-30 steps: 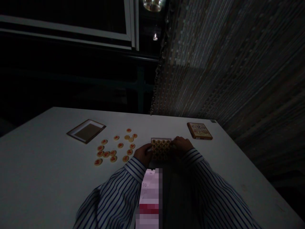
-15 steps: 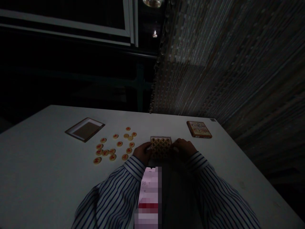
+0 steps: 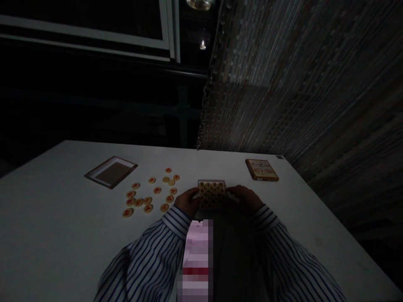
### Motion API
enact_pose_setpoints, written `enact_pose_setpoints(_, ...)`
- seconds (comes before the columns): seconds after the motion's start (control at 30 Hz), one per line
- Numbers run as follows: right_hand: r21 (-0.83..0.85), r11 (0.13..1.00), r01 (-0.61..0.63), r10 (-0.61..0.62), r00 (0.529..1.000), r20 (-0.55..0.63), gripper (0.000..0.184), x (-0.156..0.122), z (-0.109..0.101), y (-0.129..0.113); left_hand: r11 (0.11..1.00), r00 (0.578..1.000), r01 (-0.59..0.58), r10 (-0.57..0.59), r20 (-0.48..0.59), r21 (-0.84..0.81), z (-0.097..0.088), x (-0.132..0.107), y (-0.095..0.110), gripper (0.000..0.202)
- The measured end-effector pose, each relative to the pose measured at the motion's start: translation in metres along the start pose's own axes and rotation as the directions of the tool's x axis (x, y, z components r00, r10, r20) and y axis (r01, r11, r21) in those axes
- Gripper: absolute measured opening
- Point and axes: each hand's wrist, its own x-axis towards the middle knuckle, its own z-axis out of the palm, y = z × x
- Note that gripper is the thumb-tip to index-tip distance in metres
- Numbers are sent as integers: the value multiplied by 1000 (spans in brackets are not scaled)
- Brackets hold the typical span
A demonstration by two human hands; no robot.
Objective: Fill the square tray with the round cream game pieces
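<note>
A small tray of round wooden game pieces sits on the white table in front of me. My left hand grips its left side with curled fingers. My right hand holds its right side the same way. Both sleeves are white with dark stripes. Several loose round pieces with red marks lie scattered on the table just left of my left hand.
An open shallow box half lies at the back left. A brown printed box lid lies at the back right near the table edge. A woven blind hangs behind the table on the right. The room is dim.
Both hands have drawn slightly closer to me along the tray's sides. The tray and loose pieces stay where they were.
</note>
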Motion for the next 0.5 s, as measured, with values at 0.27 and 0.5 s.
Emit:
enact_pose_setpoints(0.27,359,932,-50,54,999,-2,45,-24,22,3,984,998,1,10,57,-176,2,-18,-15,46)
enact_pose_setpoints(0.5,430,903,-11,20,1000,-17,40,-22,22,-10,991,989,-125,128,78,-50,-3,-20,-12,48)
